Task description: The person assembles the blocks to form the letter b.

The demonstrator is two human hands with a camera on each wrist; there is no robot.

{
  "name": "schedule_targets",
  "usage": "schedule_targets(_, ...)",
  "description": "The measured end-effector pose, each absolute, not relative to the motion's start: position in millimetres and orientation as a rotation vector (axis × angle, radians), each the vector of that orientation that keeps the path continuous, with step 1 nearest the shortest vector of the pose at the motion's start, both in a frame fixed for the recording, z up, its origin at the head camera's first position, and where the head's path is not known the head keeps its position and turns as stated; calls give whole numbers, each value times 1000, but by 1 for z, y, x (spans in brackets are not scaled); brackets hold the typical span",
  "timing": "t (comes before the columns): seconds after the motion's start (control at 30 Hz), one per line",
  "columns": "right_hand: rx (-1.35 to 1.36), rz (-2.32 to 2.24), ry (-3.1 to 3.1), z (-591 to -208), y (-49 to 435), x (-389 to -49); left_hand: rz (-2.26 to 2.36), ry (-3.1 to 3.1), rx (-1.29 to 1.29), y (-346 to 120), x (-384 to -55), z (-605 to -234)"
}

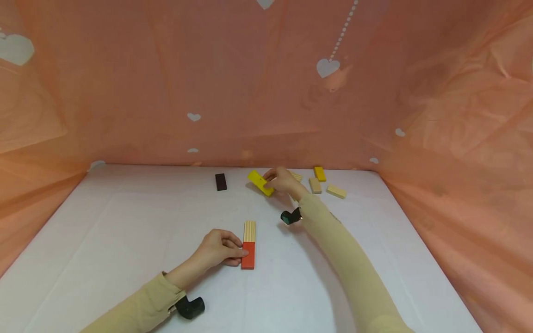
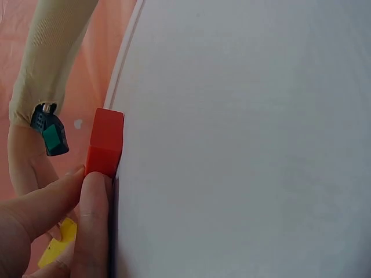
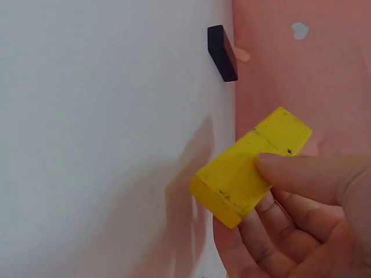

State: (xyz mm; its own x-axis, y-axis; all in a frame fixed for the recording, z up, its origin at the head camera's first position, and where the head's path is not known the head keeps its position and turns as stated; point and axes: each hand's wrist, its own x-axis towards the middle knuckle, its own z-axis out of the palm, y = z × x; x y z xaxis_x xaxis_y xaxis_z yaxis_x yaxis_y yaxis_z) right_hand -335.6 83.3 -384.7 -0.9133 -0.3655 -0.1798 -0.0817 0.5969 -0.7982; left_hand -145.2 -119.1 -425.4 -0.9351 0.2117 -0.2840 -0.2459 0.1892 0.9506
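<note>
My left hand (image 1: 217,249) pinches a red block (image 1: 248,256) that lies on the table, thumb and fingers at its left side. In the left wrist view the fingertips meet the lower end of the red block (image 2: 105,136). A ribbed cream block (image 1: 249,231) lies end to end with it on the far side. Farther back, my right hand (image 1: 284,181) holds a scuffed yellow block (image 1: 260,182) tilted above the table. The right wrist view shows the thumb across the face of this yellow block (image 3: 249,168), with fingers beneath.
A dark block (image 1: 221,181) lies back left. Back right are a small yellow block (image 1: 319,174), two plain cream blocks (image 1: 315,185) and a ribbed piece (image 1: 296,176) partly hidden by the right hand. An orange curtain with hearts (image 1: 250,83) surrounds the white table (image 1: 137,222).
</note>
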Motion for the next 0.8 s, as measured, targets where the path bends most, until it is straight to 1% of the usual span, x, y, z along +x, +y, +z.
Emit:
schedule_targets(0.47,-240,-1491,2331,-384,91,-324,1796,2118,-34,-120,-147,-428)
schedule_targets(0.8,-125,-1657,2106,-397,88,-303,1793,2114,-50,-121,-146,-428)
